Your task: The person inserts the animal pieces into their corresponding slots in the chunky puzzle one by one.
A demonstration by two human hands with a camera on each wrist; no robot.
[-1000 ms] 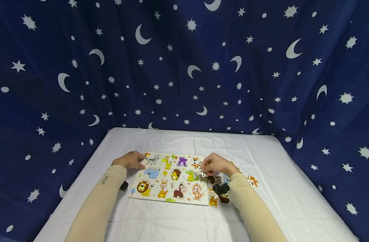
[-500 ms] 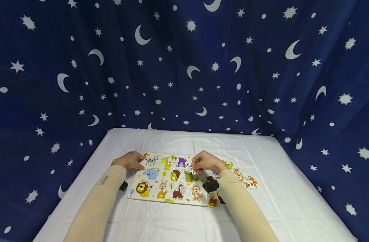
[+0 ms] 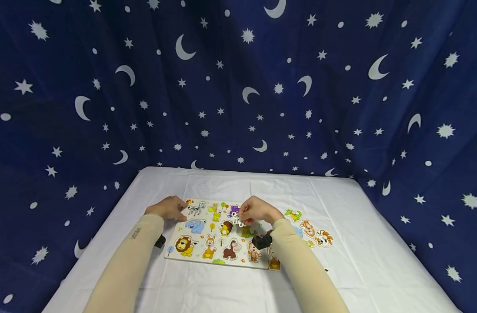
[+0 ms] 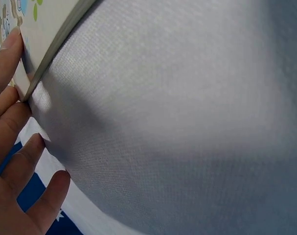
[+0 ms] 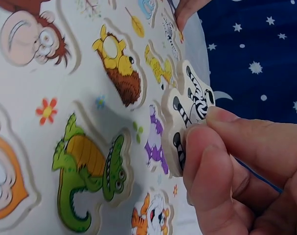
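My right hand (image 3: 258, 210) pinches a wooden zebra puzzle piece (image 5: 180, 115) between thumb and fingers. The piece is tilted on edge over the animal puzzle board (image 3: 197, 255), overlapping the purple hippo picture (image 5: 155, 142) in the right wrist view. At the board's upper left corner, my left hand (image 3: 168, 208) touches the edge with thumb and index finger, its other fingers spread (image 4: 21, 166). The board's zebra picture (image 3: 196, 208) lies just beside that hand. Crocodile (image 5: 84, 171) and hedgehog (image 5: 119, 68) pictures sit in shallow outlined recesses.
Loose animal pieces lie right of the board: a crocodile (image 3: 293, 214), a tiger (image 3: 323, 238) and a kangaroo (image 3: 274, 261) among several. My right forearm covers part of them. White cloth (image 3: 215, 291) covers the table; a blue star-and-moon curtain (image 3: 222, 100) hangs behind.
My right hand has carried the zebra piece leftward, from the board's right edge to over the hippo picture. More loose pieces show at right. My left hand stays at the corner.
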